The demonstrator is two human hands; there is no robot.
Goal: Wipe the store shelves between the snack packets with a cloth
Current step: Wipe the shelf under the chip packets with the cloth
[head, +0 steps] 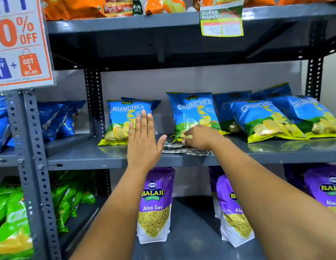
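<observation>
Head camera footage was taken looking forward and down at a grey metal shelf (pixel 84 156) stocked with snack packets. A checked grey cloth (pixel 179 148) was seen lying bunched on the middle shelf, in the gap between two blue crisp packets, with its front edge at the lip of the shelf. The right hand (pixel 200 136) was pressed down on the cloth's right part, fingers curled over it; motion blur hid the fingertips, so it could not be told whether the cloth was pinched or only pushed flat. The left hand (pixel 143 141) was held open with fingers spread and straight, nothing gripped, its palm laid against the front of the left blue packet (pixel 122 119) and its thumb just beside the cloth's left end. The middle blue packet (pixel 193 111) was stood upright directly behind the right hand, touching or nearly touching the cloth at its base. More blue packets (pixel 266 119) were leaned to the right of it on the same shelf. On the shelf below, purple packets (pixel 155 203) were stood upright, and green packets (pixel 13 222) were stacked in the neighbouring bay to the left. Orange packets (pixel 73 8) were kept on the top shelf, where a price tag (pixel 221 21) was hung from the edge. A discount sign (pixel 20 44) was fixed at the upper left, and a pale wall was visible behind the shelving.
</observation>
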